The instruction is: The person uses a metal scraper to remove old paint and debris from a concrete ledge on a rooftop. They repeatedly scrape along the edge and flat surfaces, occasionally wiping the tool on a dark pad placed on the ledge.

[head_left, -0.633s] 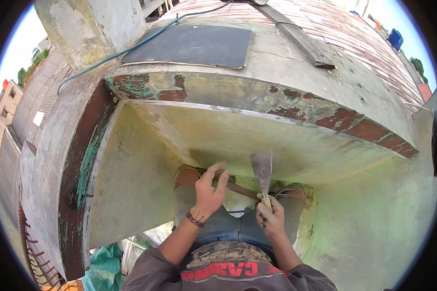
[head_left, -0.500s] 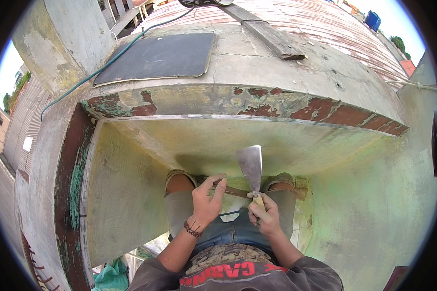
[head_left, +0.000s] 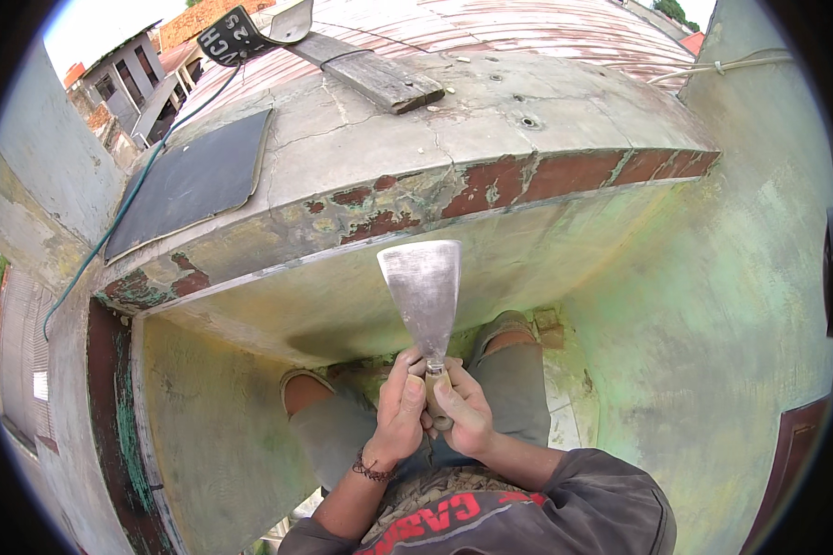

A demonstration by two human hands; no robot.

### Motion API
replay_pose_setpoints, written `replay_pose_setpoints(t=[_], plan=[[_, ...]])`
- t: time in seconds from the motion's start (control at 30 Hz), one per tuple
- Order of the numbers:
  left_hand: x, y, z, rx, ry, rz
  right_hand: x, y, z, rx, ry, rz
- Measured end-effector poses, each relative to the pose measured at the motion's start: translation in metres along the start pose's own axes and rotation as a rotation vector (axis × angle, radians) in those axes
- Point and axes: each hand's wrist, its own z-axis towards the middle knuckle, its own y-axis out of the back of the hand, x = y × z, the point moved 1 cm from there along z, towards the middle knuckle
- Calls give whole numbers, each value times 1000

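Observation:
A putty knife (head_left: pixel 423 291) with a wide, scuffed metal blade and a short pale handle is held upright before my body, its blade pointing away from me. My right hand (head_left: pixel 468 413) is closed around the handle, thumb lying along it. From the other side my left hand (head_left: pixel 400 414) grips the handle near the neck, its thumb pressed close and its fingertips partly hidden behind. Both hands look dusty. Beyond the blade runs a concrete ledge (head_left: pixel 342 217), whose front face has peeling brown and green paint.
On the ledge top lie a dark flat board (head_left: pixel 194 180), a wooden plank (head_left: pixel 379 76) and a green cable (head_left: pixel 143 185). A mottled green wall (head_left: pixel 685 324) rises at the right. Brown-green painted trim (head_left: pixel 111 407) edges the left side. A corrugated roof (head_left: pixel 528 35) stretches beyond.
My left hand, earlier apart with fingers raised, has come to the putty knife's handle. The knife has moved left and its blade has turned broadside. My view has swung to the right.

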Motion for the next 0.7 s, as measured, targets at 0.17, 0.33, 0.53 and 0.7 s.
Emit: replay_pose_setpoints(t=[0.17, 0.33, 0.53, 0.7], plan=[[27, -9, -2, -99, -72, -156, -9, 10, -4, 34, -43, -49], [22, -10, 4, -80, -128, -124, -23, 7, -9, -112, 72, -15], [-1, -12, 9, -193, -161, 114, -8, 1, 4, -182, 143, -57], [3, -16, -3, -226, -55, 152, -14, 14, 7, -188, 203, -236]])
